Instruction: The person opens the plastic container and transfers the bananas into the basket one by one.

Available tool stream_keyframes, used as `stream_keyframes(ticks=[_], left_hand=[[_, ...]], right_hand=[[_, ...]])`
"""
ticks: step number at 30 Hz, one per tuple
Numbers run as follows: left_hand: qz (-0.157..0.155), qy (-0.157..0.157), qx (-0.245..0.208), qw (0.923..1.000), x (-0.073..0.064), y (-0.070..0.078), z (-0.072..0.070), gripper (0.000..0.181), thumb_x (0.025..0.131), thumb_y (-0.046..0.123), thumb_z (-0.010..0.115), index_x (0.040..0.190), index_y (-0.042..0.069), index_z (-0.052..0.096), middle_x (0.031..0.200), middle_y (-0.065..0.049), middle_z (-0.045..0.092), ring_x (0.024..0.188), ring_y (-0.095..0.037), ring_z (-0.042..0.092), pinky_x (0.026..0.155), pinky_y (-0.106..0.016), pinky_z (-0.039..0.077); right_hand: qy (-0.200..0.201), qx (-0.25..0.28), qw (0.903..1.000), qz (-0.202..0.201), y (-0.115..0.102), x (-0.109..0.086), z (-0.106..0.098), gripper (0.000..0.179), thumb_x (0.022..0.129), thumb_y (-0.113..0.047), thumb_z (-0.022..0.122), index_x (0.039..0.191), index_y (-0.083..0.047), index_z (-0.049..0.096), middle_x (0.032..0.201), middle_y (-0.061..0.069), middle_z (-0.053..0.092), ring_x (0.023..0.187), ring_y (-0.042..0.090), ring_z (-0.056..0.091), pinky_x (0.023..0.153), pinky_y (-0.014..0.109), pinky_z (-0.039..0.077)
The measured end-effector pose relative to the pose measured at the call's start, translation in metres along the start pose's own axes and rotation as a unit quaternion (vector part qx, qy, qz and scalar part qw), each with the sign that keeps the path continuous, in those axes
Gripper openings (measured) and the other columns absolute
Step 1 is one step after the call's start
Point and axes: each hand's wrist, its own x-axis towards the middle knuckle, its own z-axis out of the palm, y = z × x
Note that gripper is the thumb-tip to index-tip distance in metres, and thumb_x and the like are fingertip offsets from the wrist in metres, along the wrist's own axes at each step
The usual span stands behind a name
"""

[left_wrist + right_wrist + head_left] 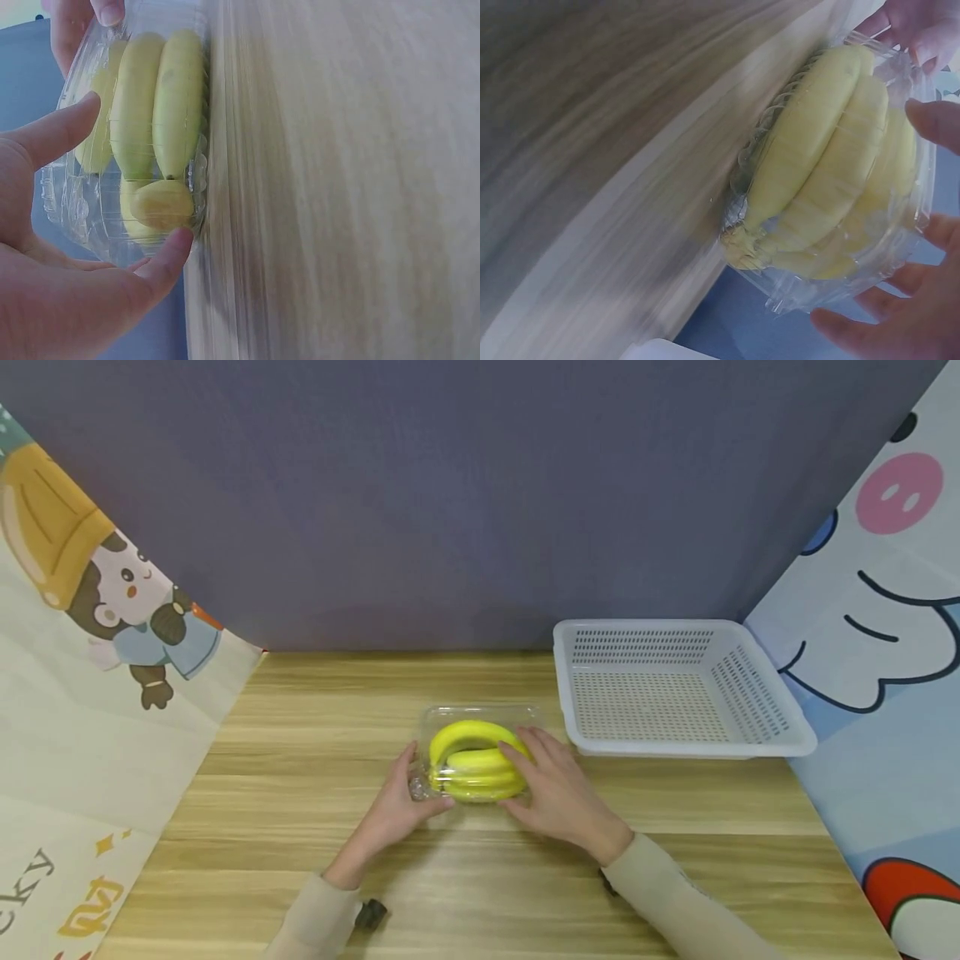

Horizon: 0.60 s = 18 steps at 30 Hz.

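Observation:
A clear plastic box (442, 717) lies on the wooden table with a bunch of yellow bananas (476, 766) inside it. My left hand (397, 802) holds the box's left end, thumb at the near corner and fingers along the side. At the other end, my right hand (558, 793) grips the box with its fingers spread over the top and side and its thumb low at the front. Through the clear wall in the left wrist view, several bananas (139, 105) lie side by side. The right wrist view shows their joined stem (742, 247) near the box's bottom edge.
A white perforated plastic basket (772, 749) stands at the back right of the wooden table (300, 727), close to the box. Behind rises a dark grey panel (420, 518). Cartoon-printed sheets (67, 752) flank the table on both sides.

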Motion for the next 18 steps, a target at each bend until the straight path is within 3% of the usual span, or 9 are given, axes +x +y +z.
stream_keyframes(ticks=[8,18], left_hand=[[-0.006,-0.001,-0.002,1.0000,0.0001,0.0001,0.0002,0.117,0.067,0.042,0.084,0.153,0.014,0.010,0.149,-0.021,0.028,0.134,-0.042,0.032,0.106,-0.057,0.032],[-0.010,0.003,0.003,0.9999,0.0014,-0.0001,0.0008,0.117,0.067,0.042,0.084,0.152,0.014,0.011,0.149,-0.022,0.029,0.133,-0.042,0.032,0.106,-0.058,0.031]], right_hand=[[-0.017,-0.015,0.9997,-0.006,-0.0006,0.0034,0.0005,0.075,0.078,-0.053,0.067,0.139,-0.015,0.048,0.148,0.016,0.033,0.132,0.038,0.034,0.102,0.058,0.037],[-0.016,-0.060,0.9968,-0.050,-0.0023,0.0053,-0.0039,0.073,0.079,-0.049,0.067,0.137,-0.009,0.050,0.142,0.020,0.041,0.127,0.045,0.040,0.100,0.057,0.040]])
